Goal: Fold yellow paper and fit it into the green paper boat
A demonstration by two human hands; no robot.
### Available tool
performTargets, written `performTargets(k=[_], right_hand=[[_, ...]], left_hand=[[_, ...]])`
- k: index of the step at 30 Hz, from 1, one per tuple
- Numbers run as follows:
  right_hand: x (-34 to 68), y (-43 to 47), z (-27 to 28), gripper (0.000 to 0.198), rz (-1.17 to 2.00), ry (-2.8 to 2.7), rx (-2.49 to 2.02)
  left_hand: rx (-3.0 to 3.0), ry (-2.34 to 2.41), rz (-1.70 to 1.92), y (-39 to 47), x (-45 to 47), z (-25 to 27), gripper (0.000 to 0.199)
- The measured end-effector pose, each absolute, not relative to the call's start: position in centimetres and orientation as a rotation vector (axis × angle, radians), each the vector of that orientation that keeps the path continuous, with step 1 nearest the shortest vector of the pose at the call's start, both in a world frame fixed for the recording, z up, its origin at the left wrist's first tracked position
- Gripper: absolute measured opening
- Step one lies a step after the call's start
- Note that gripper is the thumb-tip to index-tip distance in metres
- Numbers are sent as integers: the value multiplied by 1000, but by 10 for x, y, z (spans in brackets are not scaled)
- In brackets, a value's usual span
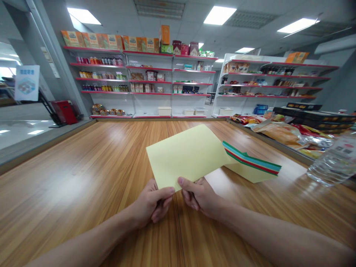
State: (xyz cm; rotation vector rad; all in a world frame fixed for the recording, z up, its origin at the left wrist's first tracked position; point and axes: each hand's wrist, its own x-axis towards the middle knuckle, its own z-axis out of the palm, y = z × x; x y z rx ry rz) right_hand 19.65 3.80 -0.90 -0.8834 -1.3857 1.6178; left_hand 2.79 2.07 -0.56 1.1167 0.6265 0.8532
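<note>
A pale yellow sheet of paper (186,154) is raised above the wooden table, tilted with its broad face toward me. My left hand (154,202) pinches its near lower corner, thumb on top and fingers curled beneath. Close beside it, my right hand (201,196) grips the near edge between thumb and folded fingers. Just right of the sheet lies a folded pale yellow card (253,174) with green, light blue and red stripes along its upper edge. Part of that card is hidden behind the held sheet.
The wood-grain table (83,178) has a raised rim. A clear plastic bottle (335,159) stands at its right side. Beyond the right rim are snack packets (280,133) and stacked black boxes (314,116). Shelves of goods (150,81) line the back.
</note>
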Motion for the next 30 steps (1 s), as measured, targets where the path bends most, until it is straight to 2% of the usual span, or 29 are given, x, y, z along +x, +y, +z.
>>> performTargets(k=[9,13,16,19,22,30], right_hand=[[196,43,-7,49,1651,-1198,-784],[196,42,-6,51,1722,-1159,-806],[194,39,-8,53,1813,-1175,-787],[191,34,-9,55,1847,-1236,-768],[188,32,-8,57,1769,-1294,-795],[192,38,-7,54,1502,-1318,-878]], left_hand=[[1141,578,931,25,26,-7,42],[1315,559,876,18,30,-4,35],[1536,675,820,10,38,-1,45],[1579,866,938,7,44,-1,53],[1546,943,1045,9,46,-4,50],[1421,913,1013,10,45,0,49]])
